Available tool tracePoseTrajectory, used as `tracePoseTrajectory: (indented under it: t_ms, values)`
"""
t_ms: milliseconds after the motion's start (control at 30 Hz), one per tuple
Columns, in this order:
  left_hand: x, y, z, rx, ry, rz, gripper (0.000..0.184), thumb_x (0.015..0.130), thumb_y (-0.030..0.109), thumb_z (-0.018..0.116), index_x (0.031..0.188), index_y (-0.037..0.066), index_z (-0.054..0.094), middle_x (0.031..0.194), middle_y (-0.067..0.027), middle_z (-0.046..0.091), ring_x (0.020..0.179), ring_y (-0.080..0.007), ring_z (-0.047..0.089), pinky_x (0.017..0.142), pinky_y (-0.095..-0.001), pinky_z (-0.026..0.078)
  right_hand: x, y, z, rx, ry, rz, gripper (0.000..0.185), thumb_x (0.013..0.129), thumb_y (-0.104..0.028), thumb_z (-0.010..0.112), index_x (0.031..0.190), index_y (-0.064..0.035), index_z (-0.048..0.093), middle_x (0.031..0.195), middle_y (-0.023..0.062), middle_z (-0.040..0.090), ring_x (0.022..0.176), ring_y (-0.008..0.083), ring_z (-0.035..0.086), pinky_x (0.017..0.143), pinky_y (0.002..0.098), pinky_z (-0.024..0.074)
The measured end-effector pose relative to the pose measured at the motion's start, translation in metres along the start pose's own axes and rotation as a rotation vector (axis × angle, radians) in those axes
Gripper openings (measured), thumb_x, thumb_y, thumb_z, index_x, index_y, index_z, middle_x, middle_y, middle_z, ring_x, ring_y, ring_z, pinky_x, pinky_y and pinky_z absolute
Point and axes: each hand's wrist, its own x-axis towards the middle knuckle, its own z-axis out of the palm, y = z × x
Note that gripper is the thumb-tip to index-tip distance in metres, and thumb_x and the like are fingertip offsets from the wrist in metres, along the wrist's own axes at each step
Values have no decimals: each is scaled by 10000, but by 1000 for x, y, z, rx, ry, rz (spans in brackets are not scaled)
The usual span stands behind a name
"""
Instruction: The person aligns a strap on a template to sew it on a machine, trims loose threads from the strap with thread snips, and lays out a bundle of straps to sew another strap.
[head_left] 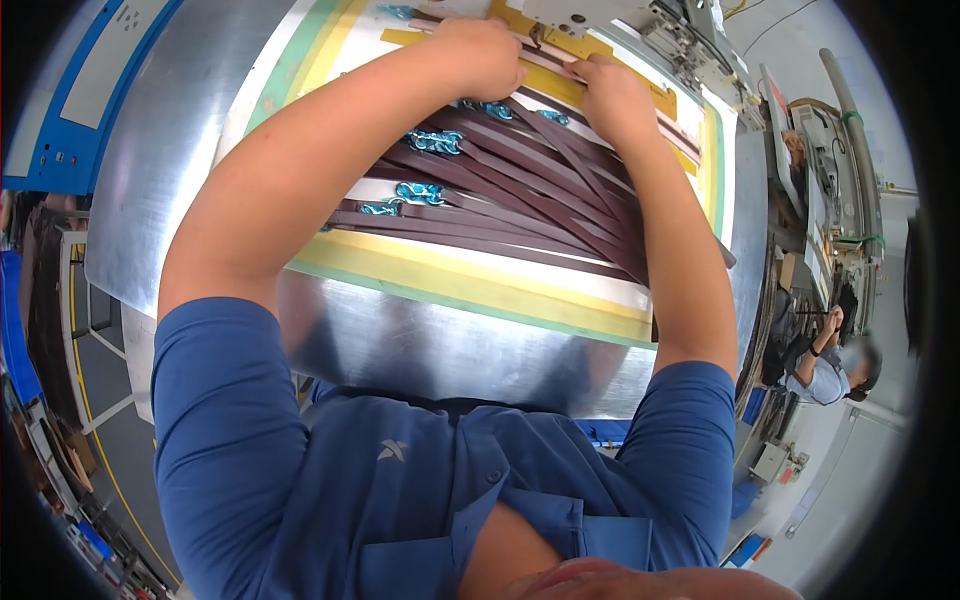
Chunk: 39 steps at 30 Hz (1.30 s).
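Near the top of the head view, my left hand (480, 60) is closed on a dark strap, its fingertips partly hidden. My right hand (615, 98) is a short way to the right, pinching the same strap (555, 62) where it runs along a yellow plate (555, 88). Below my hands lies a heap of dark brown straps (540, 185), several with metal hardware in shiny blue wrapping (418, 192) at their left ends. The straps spread across a white sheet (375, 188) and bunch together near my right forearm.
A sewing machine head (675, 45) stands just beyond my hands. Yellow and green tape borders (470, 290) edge the sheet on a metal table (400, 350). A blue machine cabinet (75, 95) is at the left. Another person (820, 365) sits at the right.
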Motion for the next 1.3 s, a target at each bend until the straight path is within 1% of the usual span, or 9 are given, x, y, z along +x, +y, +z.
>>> tracePoseTrajectory:
  t_ms: [133, 233, 333, 433, 500, 733, 933, 1133, 1300]
  values:
    - [-11, 16, -4, 59, 84, -28, 488, 1030, 457, 502, 1355, 130, 662, 1359, -182, 606, 1270, -332, 604, 1050, -519, 475, -4, 6, 1, 19, 10, -12, 426, 910, -31, 512, 1224, -198, 746, 1148, 105, 687, 1080, 338, 678, 920, 451, 553]
    - [-9, 22, -11, 8, 13, -81, 498, 1024, 465, 504, 1360, 133, 662, 1375, -183, 595, 1294, -336, 585, 1069, -507, 458, -13, 14, -3, 18, 9, -1, 443, 911, -32, 505, 1238, -215, 742, 1151, 100, 686, 1093, 332, 673, 926, 448, 551]
    - [0, 29, -1, 12, -29, -67, 500, 1022, 469, 506, 1411, 180, 632, 1377, -185, 590, 1305, -347, 574, 1080, -496, 445, -20, 25, -7, 6, -17, 55, 465, 904, -24, 500, 1251, -225, 736, 1153, 89, 683, 1102, 327, 669, 931, 446, 548]
    - [-2, 30, 4, 2, 5, -70, 507, 1022, 469, 508, 1430, 189, 616, 1362, -181, 596, 1309, -338, 570, 1072, -497, 454, -23, 33, -8, 2, -48, 88, 490, 885, -8, 502, 1260, -227, 729, 1159, 76, 678, 1101, 320, 667, 930, 450, 548]
    - [-6, 31, 6, -53, 110, -61, 506, 1018, 461, 514, 1407, 158, 627, 1347, -180, 600, 1294, -339, 579, 1061, -497, 466, -25, 31, -8, 4, -24, 81, 491, 878, -10, 510, 1259, -226, 730, 1155, 82, 677, 1094, 317, 669, 923, 452, 550]
    - [-1, 36, -2, -14, 25, -48, 525, 1007, 465, 531, 1413, 146, 623, 1361, -188, 594, 1280, -358, 585, 1057, -493, 480, -18, 33, -3, 30, 24, 19, 423, 887, -11, 510, 1183, -186, 756, 1121, 100, 682, 1058, 338, 673, 913, 471, 550]
    - [2, 44, 0, -5, 56, -21, 526, 1000, 451, 541, 1415, 137, 621, 1367, -198, 589, 1273, -383, 584, 1051, -496, 491, -16, 31, -3, 46, 41, 6, 409, 898, -12, 508, 1179, -170, 760, 1101, 103, 685, 1056, 338, 674, 917, 464, 546]
    - [7, 51, -2, -12, 24, -52, 504, 1003, 421, 542, 1395, 115, 625, 1348, -201, 594, 1248, -382, 602, 1037, -492, 502, -18, 38, -1, 45, 28, -40, 444, 915, -21, 488, 1232, -198, 743, 1136, 76, 678, 1093, 314, 666, 927, 446, 543]
    - [16, 52, 2, 1, -5, -37, 461, 996, 373, 539, 1352, 95, 634, 1333, -216, 596, 1217, -381, 622, 1023, -478, 514, -26, 47, -2, 47, 15, 2, 459, 917, -24, 489, 1246, -224, 738, 1161, 56, 676, 1110, 304, 662, 933, 445, 546]
